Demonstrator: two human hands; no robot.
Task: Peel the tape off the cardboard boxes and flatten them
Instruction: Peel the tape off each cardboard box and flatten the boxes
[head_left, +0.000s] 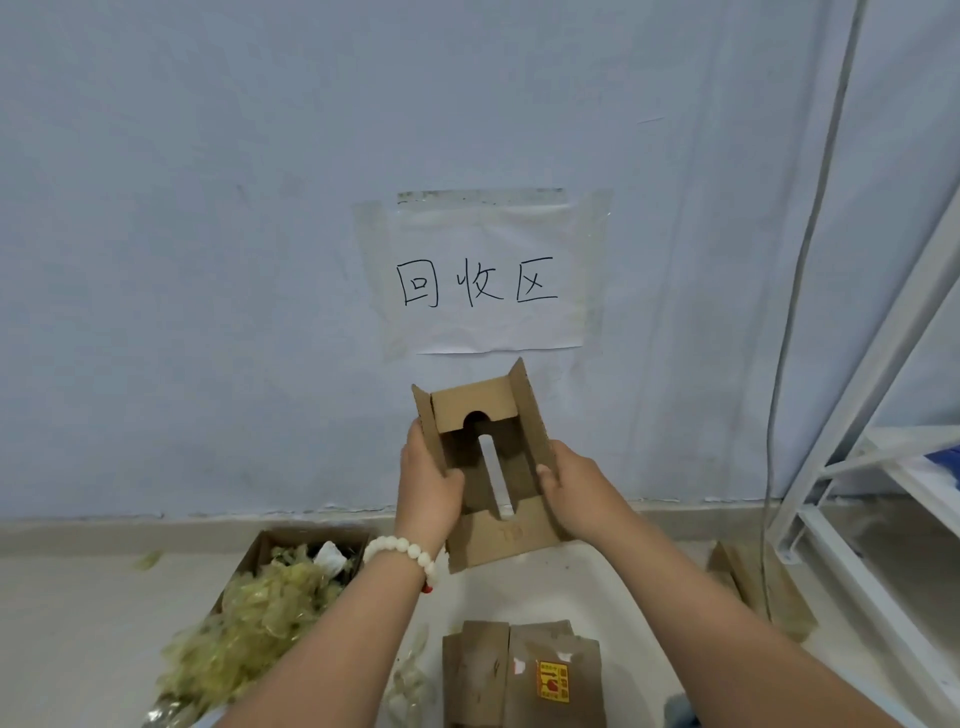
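I hold the box (498, 540) in the air, left hand (428, 483) gripping its left flap, right hand (576, 493) curled round its right wall. Uneven pressing could tear a flap, or the box could slip onto the stack (519, 670) on the floor.

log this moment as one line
left hand grips cardboard box | right hand grips its other side | flaps open, held up | flattened boxes on floor

Wide-angle camera riding on my head, looking forward and down, facing the wall (208, 208) nearby, floor (78, 623) lying below, cardboard box (498, 543) near, centred.
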